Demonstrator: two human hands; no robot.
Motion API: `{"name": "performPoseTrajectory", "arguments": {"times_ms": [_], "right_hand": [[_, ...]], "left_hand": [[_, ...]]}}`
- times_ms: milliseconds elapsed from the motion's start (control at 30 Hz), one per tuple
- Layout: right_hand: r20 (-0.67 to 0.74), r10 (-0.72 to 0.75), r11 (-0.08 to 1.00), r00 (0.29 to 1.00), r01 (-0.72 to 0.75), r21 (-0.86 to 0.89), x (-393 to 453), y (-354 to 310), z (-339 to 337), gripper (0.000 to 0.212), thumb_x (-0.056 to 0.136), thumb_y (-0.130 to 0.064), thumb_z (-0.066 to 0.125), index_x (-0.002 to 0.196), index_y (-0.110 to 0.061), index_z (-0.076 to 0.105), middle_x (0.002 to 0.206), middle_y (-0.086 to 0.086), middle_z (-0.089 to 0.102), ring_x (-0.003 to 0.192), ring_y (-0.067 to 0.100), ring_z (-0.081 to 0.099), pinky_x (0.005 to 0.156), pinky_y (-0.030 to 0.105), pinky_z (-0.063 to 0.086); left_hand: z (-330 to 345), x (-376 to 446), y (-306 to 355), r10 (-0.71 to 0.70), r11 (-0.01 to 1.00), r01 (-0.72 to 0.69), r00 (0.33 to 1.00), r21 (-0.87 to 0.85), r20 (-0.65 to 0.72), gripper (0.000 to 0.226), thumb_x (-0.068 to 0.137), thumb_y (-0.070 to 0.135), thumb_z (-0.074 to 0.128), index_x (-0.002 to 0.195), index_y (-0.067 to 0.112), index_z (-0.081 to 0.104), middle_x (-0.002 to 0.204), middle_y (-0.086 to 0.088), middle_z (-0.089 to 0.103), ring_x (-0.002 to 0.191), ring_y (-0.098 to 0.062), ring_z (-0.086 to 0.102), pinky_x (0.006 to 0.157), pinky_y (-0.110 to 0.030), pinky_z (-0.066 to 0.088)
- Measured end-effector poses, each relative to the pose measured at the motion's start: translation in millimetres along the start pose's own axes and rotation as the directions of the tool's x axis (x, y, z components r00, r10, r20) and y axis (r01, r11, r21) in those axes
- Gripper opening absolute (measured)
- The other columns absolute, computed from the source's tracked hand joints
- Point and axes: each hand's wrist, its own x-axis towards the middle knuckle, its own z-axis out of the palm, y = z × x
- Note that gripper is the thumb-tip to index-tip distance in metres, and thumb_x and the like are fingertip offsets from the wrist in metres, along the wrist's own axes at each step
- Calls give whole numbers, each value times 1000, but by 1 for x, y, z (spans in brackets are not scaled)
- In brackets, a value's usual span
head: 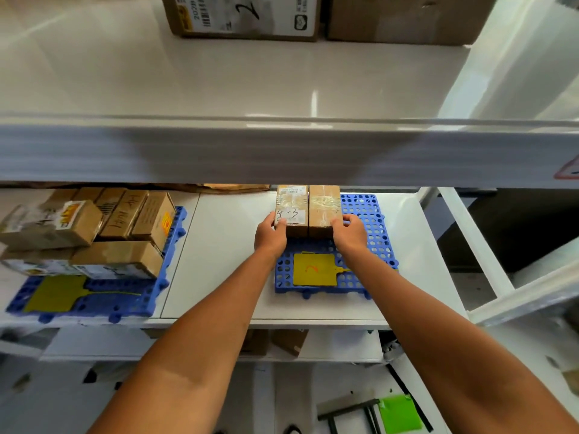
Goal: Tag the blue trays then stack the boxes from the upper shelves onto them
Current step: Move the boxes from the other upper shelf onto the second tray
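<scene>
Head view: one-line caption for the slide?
Both hands set two taped boxes on the tagged blue tray.

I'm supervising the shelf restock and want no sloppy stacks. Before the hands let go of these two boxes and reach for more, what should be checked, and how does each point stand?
1. Right blue tray tagged: ok, a yellow tag lies on its front.
2. Two boxes seated on it: ok, the marked box and the plain box stand side by side, touching.
3. Grip: ok, left hand and right hand each hold an outer side.
4. Boxes' rear edge on the tray: cannot tell, the upper shelf hides it.
5. Boxes left above: ok, large cartons remain.
6. Left tray: ok, tagged and loaded.
</scene>
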Motion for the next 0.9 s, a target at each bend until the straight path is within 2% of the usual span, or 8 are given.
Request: {"name": "performPoseTrajectory", "arguments": {"times_ms": [200, 300, 367, 467, 533, 667, 800, 900], "right_hand": [[24, -11, 1000, 1000, 11, -11, 0, -4, -6, 41, 106, -37, 47, 140, -17, 57, 132, 7, 64, 105, 27, 65, 82, 42, 59], [25, -39, 998, 999, 40, -50, -4, -6, -10, 41, 108, -37, 39, 135, -13, 59, 128, 12, 66, 111, 30, 64, 91, 46, 56], [7, -79, 991, 997, 79, -112, -10, -9, -15, 43, 108, -37, 35, 132, -10, 59, 128, 14, 65, 111, 30, 61, 91, 44, 50], [20, -121, 965, 992, 122, -231, -28, -17, -33, 53, 108, -42, 33, 151, -13, 47, 149, 13, 55, 133, 33, 53, 106, 47, 43], [55, -198, 918, 979, 205, -339, -49, -25, -49, 59, 109, -45, 33, 159, -14, 36, 160, 12, 44, 144, 33, 44, 113, 48, 38], [85, -338, 781, 937, 329, -531, -104, -50, -81, 64, 109, -48, 32, 161, -11, 31, 165, 10, 36, 150, 30, 36, 116, 47, 36], [106, -421, 706, 901, 399, -586, -178, -82, -107, 65, 109, -49, 31, 160, -8, 31, 167, 11, 32, 154, 28, 30, 120, 44, 31], [63, -487, 678, 871, 422, -602, -247, -99, -118, 61, 108, -50, 31, 153, -10, 41, 159, 12, 45, 143, 33, 46, 110, 45, 41]], "left_hand": [[-5, -6, 0, -38, 999, 39, 998, -28, 50, 59, 106, 40, 45, 159, 21, 29, 158, -5, 41, 141, -27, 43, 112, -46, 44], [-11, -16, 4, -53, 999, 54, 997, -6, 64, 63, 106, 47, 41, 160, 22, 24, 162, -6, 36, 145, -29, 38, 115, -47, 40], [-19, -26, 8, -25, 999, 23, 999, 40, 47, 61, 106, 47, 37, 160, 20, 26, 162, -6, 35, 147, -28, 36, 115, -44, 36], [-39, -41, 20, 28, 983, -31, 999, 179, 20, 57, 107, 44, 29, 157, 18, 33, 161, -10, 37, 145, -29, 37, 116, -43, 32], [-57, -57, 34, 82, 936, -92, 996, 341, 45, 58, 106, 45, 24, 156, 19, 35, 161, -12, 36, 144, -31, 37, 118, -45, 32], [-96, -100, 66, 210, 766, -239, 970, 597, 119, 63, 104, 54, 20, 160, 24, 24, 166, -7, 27, 149, -31, 31, 119, -48, 29], [-134, -161, 95, 335, 691, -372, 925, 620, 182, 61, 106, 50, 19, 159, 21, 24, 167, -11, 23, 150, -33, 29, 118, -49, 29], [-161, -217, 105, 401, 684, -438, 894, 584, 200, 55, 107, 42, 23, 154, 15, 34, 161, -18, 35, 145, -37, 37, 116, -50, 33]]}}
